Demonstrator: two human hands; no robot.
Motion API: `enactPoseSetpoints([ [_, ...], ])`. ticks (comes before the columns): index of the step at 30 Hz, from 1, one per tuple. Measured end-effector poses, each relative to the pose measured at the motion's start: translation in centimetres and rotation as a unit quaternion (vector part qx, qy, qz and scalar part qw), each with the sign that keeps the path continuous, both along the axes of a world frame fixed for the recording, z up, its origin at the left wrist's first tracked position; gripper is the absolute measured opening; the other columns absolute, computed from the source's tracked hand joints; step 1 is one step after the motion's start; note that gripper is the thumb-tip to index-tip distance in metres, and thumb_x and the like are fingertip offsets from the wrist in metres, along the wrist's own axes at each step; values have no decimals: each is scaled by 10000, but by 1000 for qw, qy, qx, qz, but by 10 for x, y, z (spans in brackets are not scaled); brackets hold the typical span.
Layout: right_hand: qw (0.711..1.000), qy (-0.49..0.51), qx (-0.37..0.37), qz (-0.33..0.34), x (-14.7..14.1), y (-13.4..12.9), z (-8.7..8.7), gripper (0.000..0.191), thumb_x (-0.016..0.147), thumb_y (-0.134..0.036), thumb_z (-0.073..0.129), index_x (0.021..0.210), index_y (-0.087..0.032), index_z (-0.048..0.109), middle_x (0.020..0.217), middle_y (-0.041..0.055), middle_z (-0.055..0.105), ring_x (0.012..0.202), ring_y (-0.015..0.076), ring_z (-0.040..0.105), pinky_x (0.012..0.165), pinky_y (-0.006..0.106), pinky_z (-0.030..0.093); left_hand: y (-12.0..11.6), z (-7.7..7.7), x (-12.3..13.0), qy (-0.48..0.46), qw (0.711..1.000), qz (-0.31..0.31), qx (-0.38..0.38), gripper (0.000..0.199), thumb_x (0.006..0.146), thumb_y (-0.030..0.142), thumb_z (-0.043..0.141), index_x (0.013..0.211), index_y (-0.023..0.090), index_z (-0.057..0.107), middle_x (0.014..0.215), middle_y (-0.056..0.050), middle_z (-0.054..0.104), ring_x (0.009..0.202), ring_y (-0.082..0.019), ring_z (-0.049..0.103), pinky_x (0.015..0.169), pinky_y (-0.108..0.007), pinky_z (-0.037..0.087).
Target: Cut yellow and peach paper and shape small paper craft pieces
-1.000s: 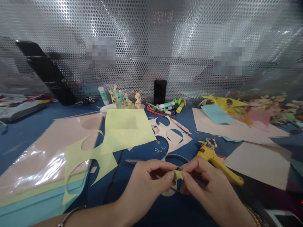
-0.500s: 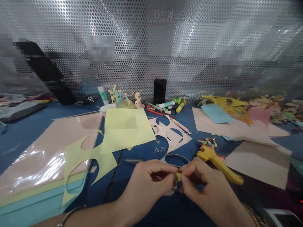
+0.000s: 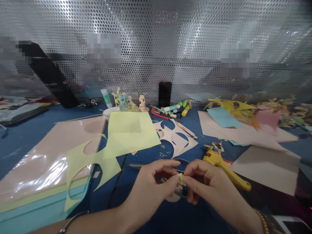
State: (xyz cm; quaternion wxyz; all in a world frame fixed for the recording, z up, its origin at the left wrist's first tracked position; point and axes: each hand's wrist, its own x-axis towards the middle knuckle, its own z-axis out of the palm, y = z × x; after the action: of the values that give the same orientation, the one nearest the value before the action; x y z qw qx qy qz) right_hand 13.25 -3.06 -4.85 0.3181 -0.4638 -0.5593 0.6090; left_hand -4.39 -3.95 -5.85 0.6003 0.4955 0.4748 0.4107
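the left hand (image 3: 151,186) partly hides the scissors (image 3: 135,166) behind it.

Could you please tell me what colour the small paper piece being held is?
The small paper piece is pale yellow, clearest in the head view.

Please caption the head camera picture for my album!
Left hand and right hand meet at a small yellow paper scrap near scissors over a blue table.

One view, from a camera worn on the person's head, looks forward and down across the blue counter (image 3: 187,216). The left hand (image 3: 152,188) and right hand (image 3: 215,188) lie close to it, low in the frame, while the perforated metal wall (image 3: 148,26) beyond the counter stands farther off, filling the top, seen nearly head-on
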Motion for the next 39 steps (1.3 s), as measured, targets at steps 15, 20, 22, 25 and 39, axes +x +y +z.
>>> enactPoseSetpoints([
  [15, 1000, -3, 17, -2, 1, -1, 1, 268, 766, -413, 693, 851, -190, 572, 602, -41, 627, 487, 92, 602, 481, 188, 506, -2, 2, 1, -2, 1000, -19, -1, 288, 746, 254, 692, 1028, 198, 666, 793, -19, 677, 634, -114, 602, 542, -200, 527],
  [20, 1000, 1, 1, -18, -1, -1, 1, 314, 760, -444, 685, 876, -165, 598, 613, -15, 643, 529, 107, 619, 483, 195, 519, 0, 3, 0, -5, 1000, -3, 0, 321, 749, 271, 697, 1055, 195, 641, 787, -22, 670, 660, -135, 605, 504, -194, 512],
  [22, 1000, -10, 8, -21, -1, -1, 1, 286, 751, -414, 699, 856, -167, 599, 639, -13, 645, 553, 109, 625, 497, 196, 524, 0, 3, 0, -4, 1000, -7, -1, 318, 750, 273, 697, 1052, 193, 638, 789, -24, 677, 662, -137, 609, 515, -197, 512],
  [25, 999, -14, 18, -24, -1, -2, 1, 250, 768, -390, 691, 851, -173, 596, 631, -24, 639, 544, 98, 614, 505, 192, 520, -1, 2, 0, 6, 1000, -9, 10, 315, 761, 283, 693, 1059, 198, 637, 816, -32, 693, 692, -141, 620, 548, -199, 509],
  [39, 999, 20, 4, -42, 0, 0, 1, 228, 729, -369, 741, 791, -170, 648, 608, -28, 664, 532, 85, 609, 506, 164, 509, 0, 4, 1, 6, 1000, 10, 22, 151, 748, 283, 707, 865, 191, 733, 802, -33, 717, 724, -151, 643, 646, -225, 501],
])
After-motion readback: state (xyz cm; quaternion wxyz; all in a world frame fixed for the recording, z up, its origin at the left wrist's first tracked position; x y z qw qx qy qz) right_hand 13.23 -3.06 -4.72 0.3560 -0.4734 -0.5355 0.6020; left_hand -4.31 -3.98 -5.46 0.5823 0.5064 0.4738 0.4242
